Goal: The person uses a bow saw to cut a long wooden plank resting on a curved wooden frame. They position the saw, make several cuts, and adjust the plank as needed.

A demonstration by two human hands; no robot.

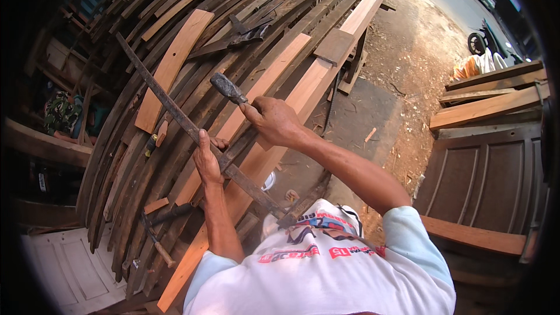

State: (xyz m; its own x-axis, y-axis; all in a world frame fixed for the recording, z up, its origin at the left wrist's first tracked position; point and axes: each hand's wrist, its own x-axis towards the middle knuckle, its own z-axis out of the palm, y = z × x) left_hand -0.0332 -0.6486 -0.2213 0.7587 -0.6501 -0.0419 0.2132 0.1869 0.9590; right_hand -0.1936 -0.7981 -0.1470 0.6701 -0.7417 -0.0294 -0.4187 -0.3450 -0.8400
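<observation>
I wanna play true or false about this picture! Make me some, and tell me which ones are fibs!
1. The left hand holds a long dark bar. True.
2. The right hand is empty. False: it grips a dark blunt tool.
3. The right sleeve is pale blue. True.
4. The panelled door on the right is bright green. False: it is brown.
5. A white panel shows at the lower left. True.

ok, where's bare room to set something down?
Grey slab between the pale plank and the dirt strip: mostly bare, a few chips. Crowded: lumber pile left of that plank, handsaw on top, held bar above.
</observation>
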